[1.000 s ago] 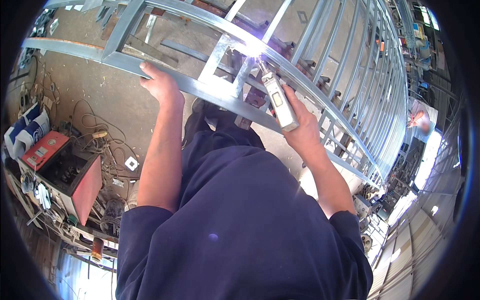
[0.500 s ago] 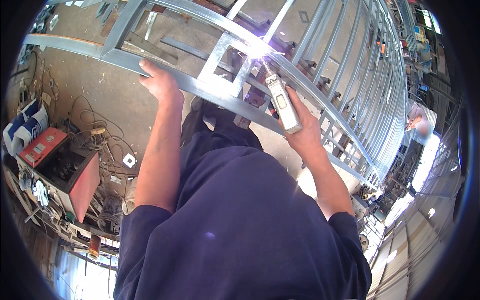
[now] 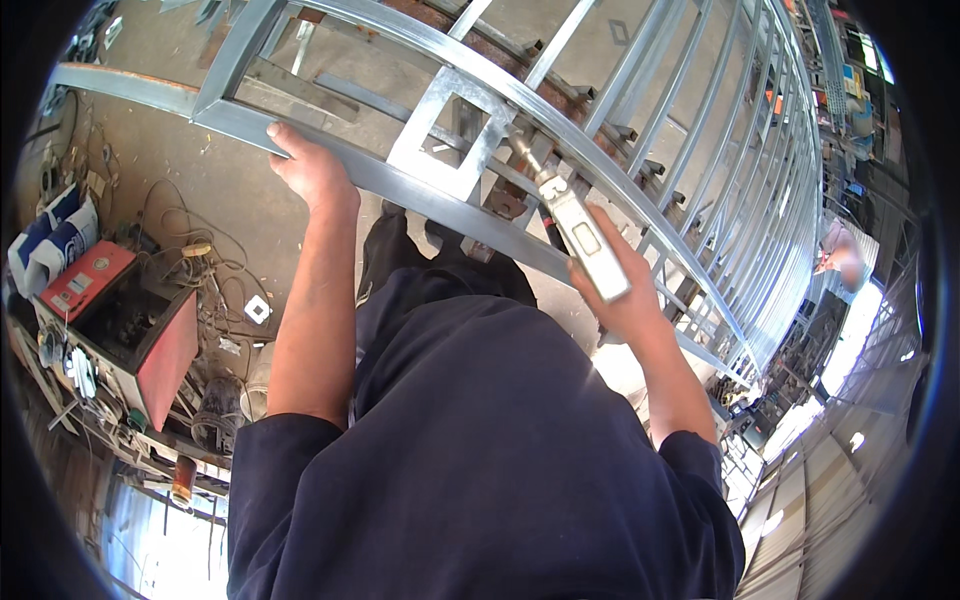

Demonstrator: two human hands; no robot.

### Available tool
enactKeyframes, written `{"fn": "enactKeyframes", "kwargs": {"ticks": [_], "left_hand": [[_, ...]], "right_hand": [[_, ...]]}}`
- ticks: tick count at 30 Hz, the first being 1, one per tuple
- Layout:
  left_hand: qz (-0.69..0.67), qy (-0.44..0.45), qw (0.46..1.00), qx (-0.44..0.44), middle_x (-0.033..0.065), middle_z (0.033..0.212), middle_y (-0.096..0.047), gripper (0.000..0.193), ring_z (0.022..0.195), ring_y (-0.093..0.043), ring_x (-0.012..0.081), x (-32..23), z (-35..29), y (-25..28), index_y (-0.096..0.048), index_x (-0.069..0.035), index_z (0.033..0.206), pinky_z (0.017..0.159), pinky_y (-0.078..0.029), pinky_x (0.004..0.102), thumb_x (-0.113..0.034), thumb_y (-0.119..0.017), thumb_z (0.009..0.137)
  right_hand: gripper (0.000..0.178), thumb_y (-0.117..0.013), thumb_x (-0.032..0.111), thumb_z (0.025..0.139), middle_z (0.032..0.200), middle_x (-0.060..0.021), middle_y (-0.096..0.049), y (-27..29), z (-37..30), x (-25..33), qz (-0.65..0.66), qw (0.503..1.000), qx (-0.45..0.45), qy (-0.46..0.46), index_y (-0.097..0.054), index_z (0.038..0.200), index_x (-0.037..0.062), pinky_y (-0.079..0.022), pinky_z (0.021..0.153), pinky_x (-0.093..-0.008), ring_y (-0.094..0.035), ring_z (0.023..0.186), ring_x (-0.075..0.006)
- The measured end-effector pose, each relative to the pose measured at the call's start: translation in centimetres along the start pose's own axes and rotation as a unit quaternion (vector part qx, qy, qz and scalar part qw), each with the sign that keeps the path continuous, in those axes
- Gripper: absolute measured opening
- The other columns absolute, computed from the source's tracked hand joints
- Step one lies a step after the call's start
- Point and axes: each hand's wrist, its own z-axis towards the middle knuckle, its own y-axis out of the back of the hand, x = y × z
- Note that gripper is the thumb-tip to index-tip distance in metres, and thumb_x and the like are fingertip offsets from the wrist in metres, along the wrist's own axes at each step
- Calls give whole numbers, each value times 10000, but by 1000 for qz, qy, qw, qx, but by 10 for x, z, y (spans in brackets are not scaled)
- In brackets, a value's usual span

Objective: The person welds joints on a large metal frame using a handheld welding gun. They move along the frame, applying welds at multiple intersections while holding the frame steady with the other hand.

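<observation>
My right hand (image 3: 632,300) grips a silver, box-bodied welding gun (image 3: 584,240). Its slim nozzle points up and left, close to one corner of a flat square metal plate (image 3: 443,176) with a square opening. The plate lies between the near square tube (image 3: 405,181) and the long curved rail (image 3: 520,92) of a galvanised steel frame. My left hand (image 3: 316,178) is closed around the near tube, left of the plate, with its thumb on top and its other fingers mostly hidden. No arc shows at the nozzle.
Many parallel steel bars (image 3: 690,120) stretch away to the right. At the left stand an open red-sided machine (image 3: 165,365), blue-and-white bags (image 3: 62,240) and tangled cables (image 3: 205,245) on the floor. Another person (image 3: 838,250) is at the far right.
The bright welding flash at the plate's corner has gone out. My right hand and the welding gun have shifted down and right, drawing the nozzle back slightly. My left hand keeps its hold.
</observation>
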Motion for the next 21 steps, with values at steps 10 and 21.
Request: {"fn": "enactKeyframes", "kwargs": {"ticks": [10,21], "left_hand": [[43,-55,996,-60,144,1102,-649,731,974,-640,263,9,13,-1,-546,46,1326,880,-526,425,-626,-456,1055],[39,-33,996,-74,142,1094,-656,781,965,-654,249,8,15,2,-547,57,1297,877,-546,405,-672,-464,1031]], "right_hand": [[688,-798,244,865,1253,-92,-717,19,78,4,207,945,240,-81,-562,1472,21,-514,1003,-332,-654,1117,-165],[373,-794,166,870,930,-55,-677,-3,132,-27,358,866,337,-94,-651,1162,-17,-562,642,-306,-645,715,-135]]}}
